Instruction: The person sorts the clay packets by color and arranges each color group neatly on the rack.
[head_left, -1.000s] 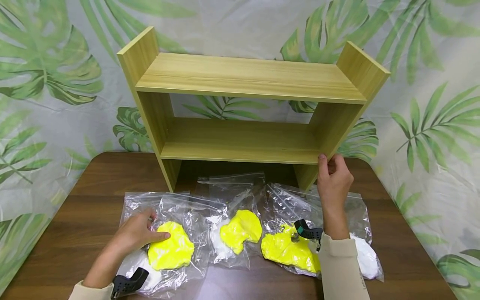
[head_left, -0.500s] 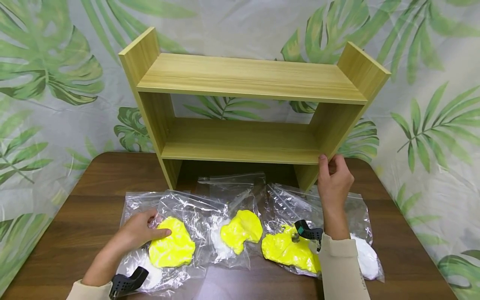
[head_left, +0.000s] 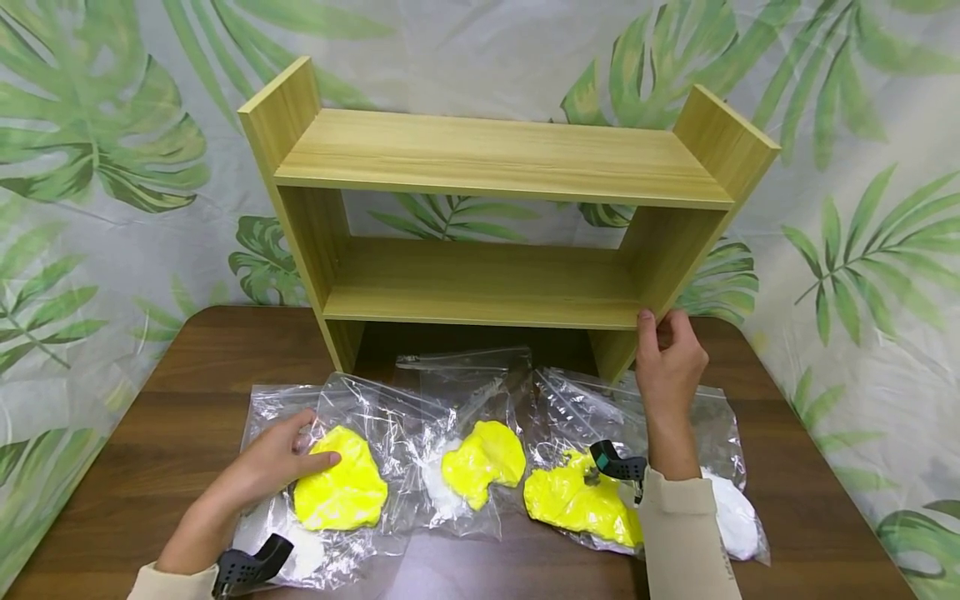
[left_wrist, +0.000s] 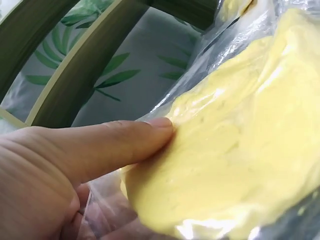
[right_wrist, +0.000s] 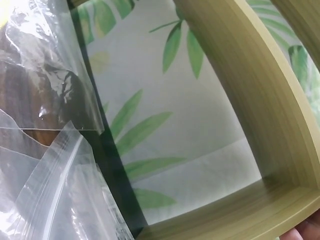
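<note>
Head cam first, with 12 o'clock toward the wall: the yellow lump [head_left: 341, 496] in its clear bag [head_left: 375, 407] sits around 7 o'clock in the view, over the front of the table [head_left: 198, 379]; the left hand [head_left: 272, 457] is right on it, so it's easily the nearer of the 2; that hand has the bag pinched, and the left wrist cam shows the thumb [left_wrist: 117, 145] laid over the lump with fingers behind the plastic; can't tell if the bag is fully clear of what's under it.

Right hand [head_left: 670, 367] is well apart from that bag, which lies between 8 and 9 o'clock from it; it's holding the shelf [head_left: 480, 287] by the upright at about 4 o'clock.

Imo the relation that counts is lump to shelf: the shelf's middle is near 2 o'clock from the left hand, its long axis running 9 to 3; the lump is roundish, so no real long axis there; 1 other yellow blob [head_left: 483, 462] sits just beside it at 3 o'clock.
</note>
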